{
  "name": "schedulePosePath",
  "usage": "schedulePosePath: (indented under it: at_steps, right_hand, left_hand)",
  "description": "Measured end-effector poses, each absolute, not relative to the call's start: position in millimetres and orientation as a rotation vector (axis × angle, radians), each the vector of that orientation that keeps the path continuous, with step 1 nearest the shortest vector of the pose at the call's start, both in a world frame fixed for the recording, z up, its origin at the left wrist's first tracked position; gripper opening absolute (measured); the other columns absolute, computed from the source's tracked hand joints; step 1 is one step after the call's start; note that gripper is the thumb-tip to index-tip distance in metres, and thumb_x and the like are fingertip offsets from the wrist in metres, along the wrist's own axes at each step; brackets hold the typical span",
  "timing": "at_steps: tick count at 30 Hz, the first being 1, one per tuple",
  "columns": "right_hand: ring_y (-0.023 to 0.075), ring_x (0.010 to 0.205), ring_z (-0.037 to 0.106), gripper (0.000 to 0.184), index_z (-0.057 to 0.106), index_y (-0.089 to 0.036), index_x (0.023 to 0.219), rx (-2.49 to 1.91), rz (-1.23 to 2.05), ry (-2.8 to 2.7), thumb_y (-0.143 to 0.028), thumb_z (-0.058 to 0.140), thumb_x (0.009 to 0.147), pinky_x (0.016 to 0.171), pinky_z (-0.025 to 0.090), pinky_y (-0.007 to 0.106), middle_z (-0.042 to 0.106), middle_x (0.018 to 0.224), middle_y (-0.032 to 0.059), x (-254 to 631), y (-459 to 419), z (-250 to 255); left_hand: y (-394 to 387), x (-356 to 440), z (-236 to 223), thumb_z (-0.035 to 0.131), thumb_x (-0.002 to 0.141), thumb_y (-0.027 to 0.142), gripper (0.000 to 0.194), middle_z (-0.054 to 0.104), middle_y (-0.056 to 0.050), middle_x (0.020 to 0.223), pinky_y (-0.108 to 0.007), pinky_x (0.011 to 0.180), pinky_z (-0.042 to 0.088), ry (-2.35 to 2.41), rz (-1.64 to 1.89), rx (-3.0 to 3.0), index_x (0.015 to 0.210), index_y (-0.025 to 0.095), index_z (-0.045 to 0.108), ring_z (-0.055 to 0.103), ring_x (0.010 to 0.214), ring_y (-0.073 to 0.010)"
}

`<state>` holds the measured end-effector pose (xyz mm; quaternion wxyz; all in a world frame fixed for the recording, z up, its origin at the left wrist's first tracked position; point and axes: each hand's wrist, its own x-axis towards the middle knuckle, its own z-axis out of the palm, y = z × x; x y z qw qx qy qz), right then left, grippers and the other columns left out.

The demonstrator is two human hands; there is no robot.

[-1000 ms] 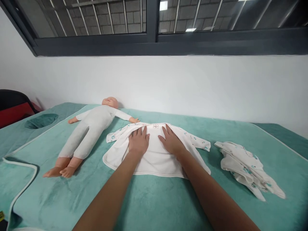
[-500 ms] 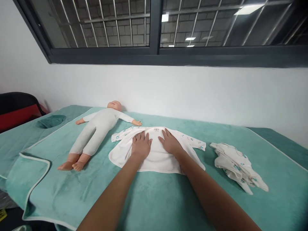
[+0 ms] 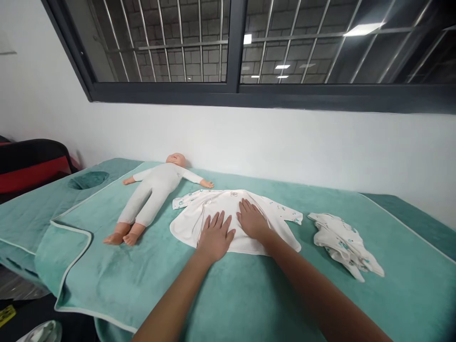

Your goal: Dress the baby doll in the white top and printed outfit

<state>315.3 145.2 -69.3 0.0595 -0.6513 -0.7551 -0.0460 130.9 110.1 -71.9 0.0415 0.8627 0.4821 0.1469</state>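
A white baby shirt [image 3: 213,204] with small green prints on its sleeves lies spread out on the green blanket [image 3: 249,294]. My left hand [image 3: 216,236] rests flat near its lower edge, fingers spread. Higher up, just right of the middle, my right hand [image 3: 252,219] presses palm-down on the cloth with its fingers stretched out. Neither hand grips anything. To the left a baby doll [image 3: 153,190] in a white bodysuit lies on its back, one hand close to the shirt's left sleeve.
A crumpled piece of printed white baby clothing [image 3: 344,242] lies to the right. Behind the bed is a white wall [image 3: 278,142] below a barred window [image 3: 235,92]. A black and red chair [image 3: 35,164] stands at the far left, near a hole [image 3: 89,180] in the bed.
My left hand has slid down the shirt toward its lower edge. My right hand stays flat on the cloth, slightly shifted. The camera view has tilted up and turned slightly left.
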Motion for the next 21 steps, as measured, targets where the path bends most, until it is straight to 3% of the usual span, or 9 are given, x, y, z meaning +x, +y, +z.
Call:
schedulePosePath:
  at_steps: [7, 11, 15, 18, 21]
  right_hand:
    - [0.0292, 0.146, 0.025, 0.061, 0.037, -0.001, 0.147, -1.813, -0.18, -2.386, -0.04, 0.028, 0.101, 0.117, 0.026, 0.045, 0.027, 0.156, 0.0192, 312, 104, -67]
    - [0.027, 0.147, 0.023, 0.061, 0.037, -0.005, 0.147, -1.741, -0.085, -2.421, -0.043, 0.029, 0.101, 0.118, 0.026, 0.046, 0.027, 0.157, 0.0177, 309, 73, -64]
    - [0.0248, 0.147, 0.025, 0.061, 0.035, -0.013, 0.15, -1.639, -0.019, -2.386, -0.048, 0.033, 0.1, 0.117, 0.029, 0.046, 0.03, 0.157, 0.0146, 320, 35, -61]
    - [0.0249, 0.139, 0.039, 0.053, 0.048, -0.021, 0.14, -1.606, 0.027, -2.312, -0.05, 0.045, 0.096, 0.11, 0.04, 0.044, 0.042, 0.151, 0.012, 336, 10, -53]
    - [0.0226, 0.119, 0.056, 0.03, 0.062, -0.027, 0.117, -1.595, 0.049, -2.302, -0.043, 0.046, 0.097, 0.098, 0.049, 0.04, 0.06, 0.13, 0.0088, 349, -2, -43]
  left_hand:
    - [94, 125, -68, 0.037, 0.097, 0.046, 0.054, 0.026, -0.007, 0.16, -0.051, 0.12, 0.018, 1.332, 0.478, 2.599, 0.147, 0.027, 0.039, 0.023, 0.147, -0.0255]
    - [80, 120, -66, 0.046, 0.094, 0.035, 0.046, 0.041, -0.006, 0.153, -0.048, 0.117, 0.026, 1.247, 0.673, 2.554, 0.14, 0.026, 0.047, 0.035, 0.141, -0.0242]
    - [70, 117, -63, 0.045, 0.095, 0.028, 0.023, 0.064, -0.007, 0.114, -0.04, 0.093, 0.044, 1.286, 0.887, 2.477, 0.106, 0.022, 0.065, 0.056, 0.107, -0.0217]
    - [67, 116, -61, 0.042, 0.096, 0.027, 0.026, 0.064, -0.005, 0.088, -0.035, 0.078, 0.044, 1.342, 0.931, 2.479, 0.082, 0.02, 0.063, 0.056, 0.087, -0.0197]
    - [68, 117, -62, 0.042, 0.097, 0.029, 0.03, 0.062, -0.004, 0.08, -0.033, 0.071, 0.042, 1.348, 0.947, 2.485, 0.073, 0.02, 0.059, 0.056, 0.079, -0.0178]
